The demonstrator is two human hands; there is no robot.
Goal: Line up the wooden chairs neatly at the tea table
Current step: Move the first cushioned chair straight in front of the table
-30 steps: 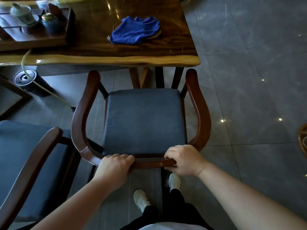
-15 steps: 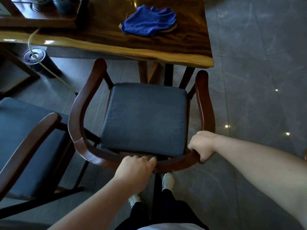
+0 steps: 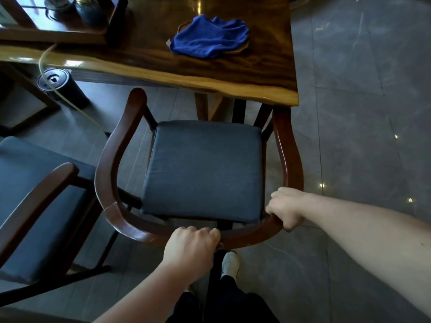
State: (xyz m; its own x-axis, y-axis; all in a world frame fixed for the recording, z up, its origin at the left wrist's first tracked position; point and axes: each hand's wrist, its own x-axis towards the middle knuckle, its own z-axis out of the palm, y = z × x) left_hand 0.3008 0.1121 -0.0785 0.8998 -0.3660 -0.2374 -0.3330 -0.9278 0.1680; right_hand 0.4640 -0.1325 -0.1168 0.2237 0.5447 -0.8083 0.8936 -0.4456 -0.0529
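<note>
Curved wooden chair (image 3: 109,164) nearer table (image 3: 233,73)

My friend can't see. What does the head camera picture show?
Two hands, left hand and right hand, grip the curved back rail of a wooden chair with a dark cushion, facing a tea table holding a blue cloth. Another chair stands left.

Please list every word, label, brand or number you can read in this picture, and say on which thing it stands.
None can be read.
The blue cloth has a small white tag at its left edge, too small to read.
The black canister under the table has a mark on its lid, a shape, not letters.
The chair, cushion and tea tray show no text.
</note>
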